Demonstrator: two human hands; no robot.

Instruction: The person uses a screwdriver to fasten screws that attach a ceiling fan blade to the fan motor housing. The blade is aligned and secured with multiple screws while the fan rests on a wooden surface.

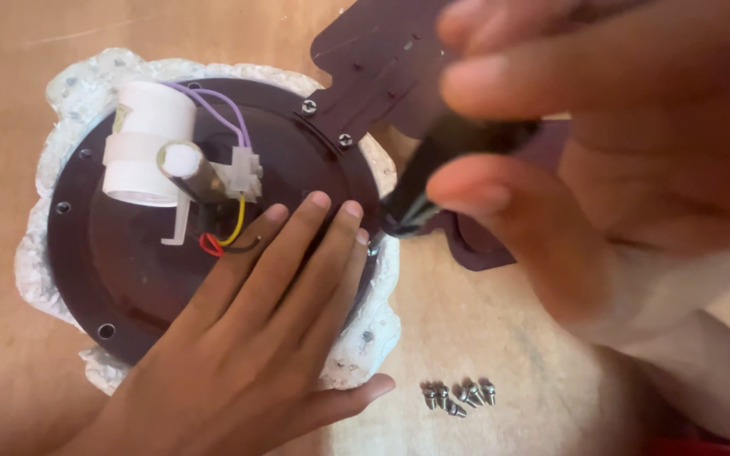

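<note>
A dark brown round ceiling-fan motor housing (120, 262) lies on a white foam ring (69, 93). On it sit a white cylindrical capacitor (147, 143), a white connector (245, 169) and purple, yellow, red and black wires (234, 228). My left hand (255, 338) rests flat on the housing's right side, fingers spread. My right hand (601, 160), close to the camera and blurred, grips a black-handled screwdriver (433, 169) whose tip points at the housing's right rim. A dark brown fan blade bracket (382, 59) is screwed to the rim at the upper right.
Several loose silver screws (460, 394) lie on the brown wooden surface (10, 51) below my right hand. A second dark blade piece (475, 245) shows behind the screwdriver.
</note>
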